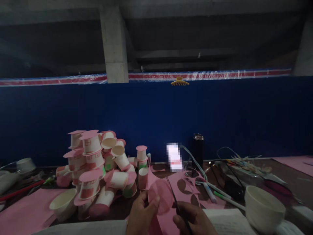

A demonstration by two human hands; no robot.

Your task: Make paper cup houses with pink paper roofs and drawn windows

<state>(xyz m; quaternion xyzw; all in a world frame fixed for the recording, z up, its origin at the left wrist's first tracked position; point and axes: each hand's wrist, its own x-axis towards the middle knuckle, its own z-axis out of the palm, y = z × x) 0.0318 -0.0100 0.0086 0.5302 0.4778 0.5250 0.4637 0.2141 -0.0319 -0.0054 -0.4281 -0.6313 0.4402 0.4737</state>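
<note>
Near the bottom middle, my left hand (141, 213) is closed on a round pink paper disc (163, 195), the thumb lying over its lower edge. Beside it on the right, my right hand (193, 219) grips dark scissors (173, 192), whose narrow blades point up along the disc's right edge. Whether the blades touch the paper I cannot tell. Under and behind both hands lies pink paper (176, 179) with round holes cut out of it.
Left stands a pile of white paper cups (91, 161) with pink paper tops. A cream bowl (64, 203), pink sheets (31, 207) and a larger cream cup (264, 205) flank the hands. Behind are a lit phone (174, 157), a black flask (198, 150), markers (209, 192) and a blue partition (151, 114).
</note>
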